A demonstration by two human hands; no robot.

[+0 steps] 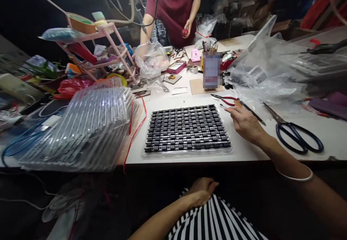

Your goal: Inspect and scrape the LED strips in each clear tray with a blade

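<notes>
1. Grip, right: your right hand [248, 124] pinches a slim, dark-tipped tool [223, 106] between thumb and fingers, right of centre in the frame.
2. Grip, left: your left hand [202, 193] lies at lower centre, over the striped garment [214, 218], fingers bent and drawn together. You cannot tell from this view whether it holds anything.
3. Handling, slim tool: expect it to be light and easily rolled between the fingertips. Hold it by the shank, behind the dark tip.
4. Handling, tray: the clear tray [187, 154] lies at the centre of the frame, near the table's front edge, carrying rows of black component strips [187, 128]. Its thin walls probably flex and slip. Take it by two opposite rims, keep it level, and treat the strips as fragile.
5. Surface: the white table [246, 157] looks smooth. The red-handled pliers [230, 97] lie just beyond your right hand; the large scissors [279, 120] lie to its right. A red cord [136, 131] runs left of the tray, beside a stack of clear trays [89, 124].
6. Room: a pink rack [124, 52] stands at upper left, and plastic bags [271, 77] are heaped at upper right. A person in a dark red top [173, 8] is across the table. The background is dim.
</notes>
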